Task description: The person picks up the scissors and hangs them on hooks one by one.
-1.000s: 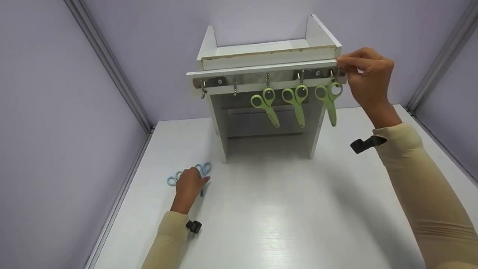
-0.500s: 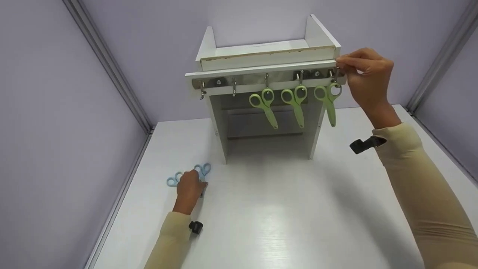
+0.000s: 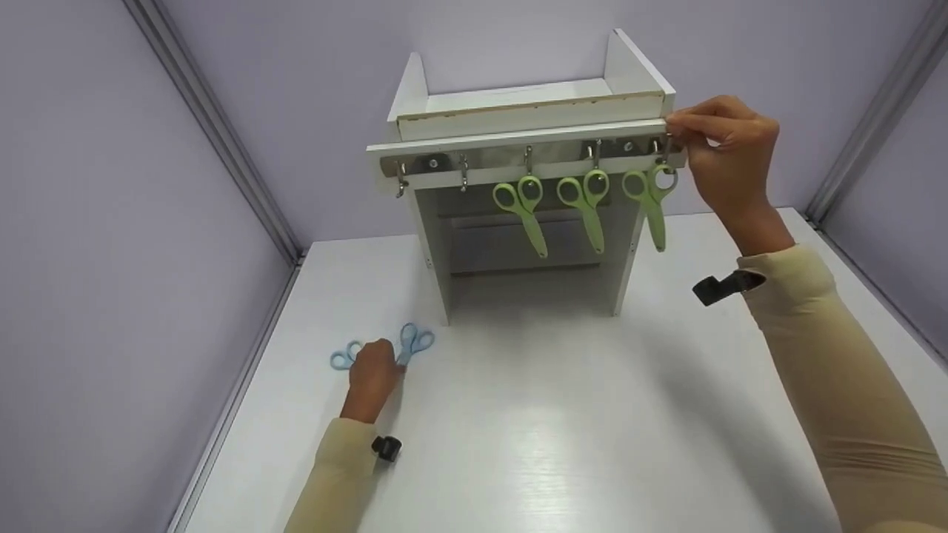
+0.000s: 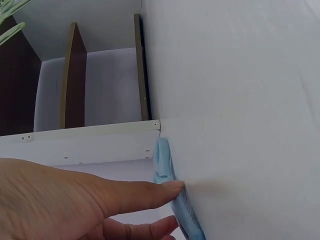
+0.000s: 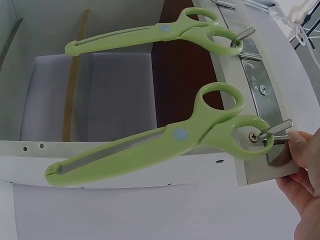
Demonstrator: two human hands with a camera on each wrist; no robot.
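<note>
A: Status on the left hand?

B: It's resting low on the white surface, grip closing on a pair of blue scissors. Plastic handles, two rounded loops poking out past the fingers toward the shelf unit. In the left wrist view a fingertip is pressing the blue plastic edge against the surface. A second blue pair is lying just left of the hand, loops only showing.

A: Right hand?

B: The right hand is sitting up at the right end of the hook rail, fingers pinching narrow at the last metal hook. Can't tell if it's gripping the hook itself or just the rail end.

A: What's hanging there?

B: Three green scissors, matte plastic, blunt rounded tips, blades pointing down. The rightmost green pair is hanging by one loop on that last hook, right beside the fingers. The middle pair and the left green pair are each on their own hook. Two hooks at the left end are showing bare metal.

A: Rail mounting?

B: Brushed steel strip, screwed under the front lip of a white laminated shelf unit, raw chipboard edge showing on top. Lilac walls are surrounding it all.
</note>
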